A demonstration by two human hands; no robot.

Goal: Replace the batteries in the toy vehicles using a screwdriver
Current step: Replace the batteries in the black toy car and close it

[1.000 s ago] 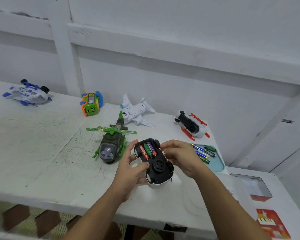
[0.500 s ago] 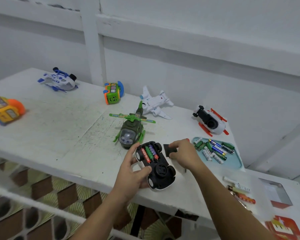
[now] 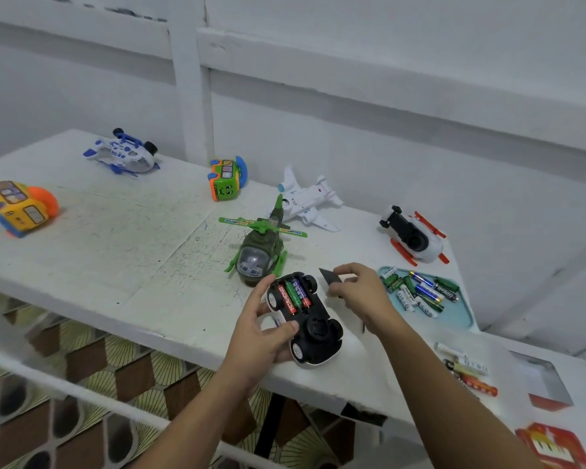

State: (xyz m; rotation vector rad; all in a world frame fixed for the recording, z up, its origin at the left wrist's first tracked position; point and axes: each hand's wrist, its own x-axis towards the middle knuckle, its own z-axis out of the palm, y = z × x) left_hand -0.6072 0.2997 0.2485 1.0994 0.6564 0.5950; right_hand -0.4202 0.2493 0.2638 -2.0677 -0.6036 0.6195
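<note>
While my left hand (image 3: 261, 333) grips the upturned car (image 3: 305, 319) at the counter's (image 3: 115, 248) near edge, its long axis running away from me, the batteries (image 3: 293, 294) lie bare at its far end. My right hand (image 3: 362, 296), nearer that end, pinches the black cover (image 3: 329, 277) just beside it, clear of the car.

White-painted wall (image 3: 420, 38) crossed by a horizontal ledge (image 3: 386, 84) and an upright post (image 3: 190, 82); scuffed white table (image 3: 115, 252) before it; brown and green patterned floor tiles (image 3: 139, 375) beneath.
</note>
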